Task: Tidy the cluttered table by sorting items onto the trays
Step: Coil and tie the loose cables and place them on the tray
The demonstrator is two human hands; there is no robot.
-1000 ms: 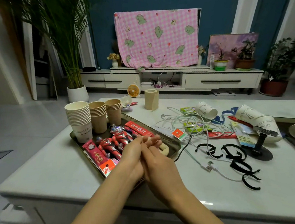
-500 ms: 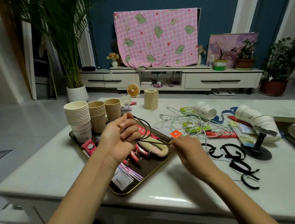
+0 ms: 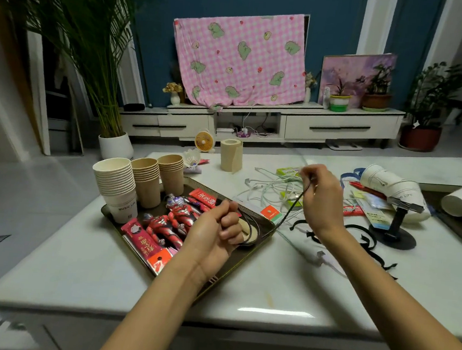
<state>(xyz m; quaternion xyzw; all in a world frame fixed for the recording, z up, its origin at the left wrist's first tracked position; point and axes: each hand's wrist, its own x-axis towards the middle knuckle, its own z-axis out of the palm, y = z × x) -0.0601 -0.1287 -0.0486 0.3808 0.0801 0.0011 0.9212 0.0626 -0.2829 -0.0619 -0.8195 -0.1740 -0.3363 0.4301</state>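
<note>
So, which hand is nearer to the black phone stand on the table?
The right hand. It hovers just left of the black phone stand, pinching a black cord. The left hand is farther left, over the tray, gripping the cord's coiled end.

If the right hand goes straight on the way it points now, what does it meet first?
The right hand, holding the black cord, would likely meet the white cables first; depth is unclear.

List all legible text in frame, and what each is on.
"MUSIC LIFE": bottom cup of the white cup stack.
"O LIFE": partial, on the tipped white cup.
Red packets: Chinese characters, too blurred to read.
Hang tag: print too small to read.
</note>
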